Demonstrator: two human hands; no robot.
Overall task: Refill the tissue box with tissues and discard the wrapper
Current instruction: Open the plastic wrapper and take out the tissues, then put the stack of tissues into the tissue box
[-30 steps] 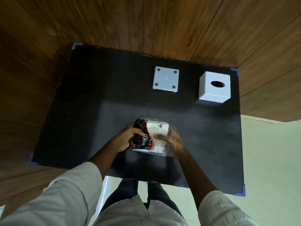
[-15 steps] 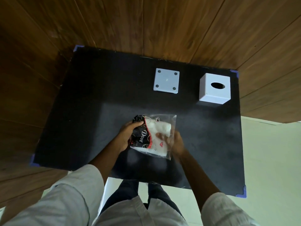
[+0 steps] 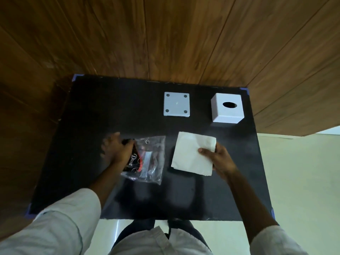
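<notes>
One tissue stack [image 3: 193, 153], out of its pack, pinched at its near-right corner by your right hand [image 3: 219, 159] over the black mat [image 3: 92, 116]. One wrapper [image 3: 147, 161], emptied, gripped by your left hand [image 3: 117, 150]. One tissue box [image 3: 227, 108] far right; contents unseen. One base plate [image 3: 176, 104] beside it, apart.

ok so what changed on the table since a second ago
The tissue stack is out of the wrapper: the right hand pulled it out to the right and holds it by its right edge. The left hand keeps hold of the wrapper, now flat and empty. The tissue box and its base plate stayed at the far edge of the black mat.
</notes>
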